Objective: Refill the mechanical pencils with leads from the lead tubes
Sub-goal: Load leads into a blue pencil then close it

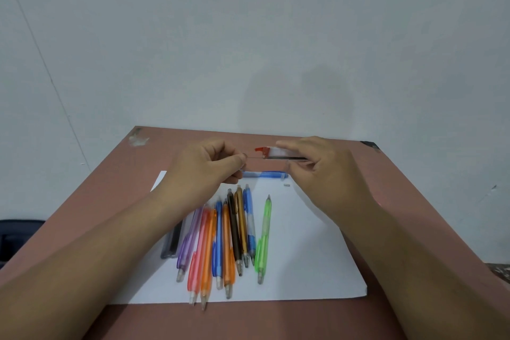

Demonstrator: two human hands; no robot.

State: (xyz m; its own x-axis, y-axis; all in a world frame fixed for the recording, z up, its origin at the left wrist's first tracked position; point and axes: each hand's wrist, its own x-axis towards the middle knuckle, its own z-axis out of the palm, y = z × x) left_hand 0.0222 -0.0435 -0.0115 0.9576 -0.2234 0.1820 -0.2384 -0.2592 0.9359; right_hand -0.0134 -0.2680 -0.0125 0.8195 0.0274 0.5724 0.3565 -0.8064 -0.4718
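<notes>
Lead tube [285, 154], clear with a red cap flipped open at its left end, is held level above the far edge of the white sheet [303, 243]. The right hand [323, 171] grips it, thumb below and fingers [287, 143] curled over the top. Dark leads show along the tube's lower side. A thin lead [255, 157] runs out of the open end to the left hand [209, 165], whose thumb and forefinger are closed to a narrow pinch on its tip; the other fingers are curled in.

Below the tube, at the sheet's far edge, a blue pencil [265, 174] lies crosswise, partly hidden by the left hand. A small white piece [286, 185] lies just right of it on the sheet; what it is cannot be told.

On the sheet's middle a row of mechanical pencils [220, 240] lies lengthwise, touching or overlapping: purple, pink, orange, blue, orange, brown, gold, blue. A green pencil [263, 240] lies just right of the row, apart from it. At the sheet's left side sits a dark, tube-like object [172, 243], partly under the forearm.

The sheet rests on a reddish-brown desk [400, 188]. Right of the green pencil the sheet is bare paper out to its right edge.
</notes>
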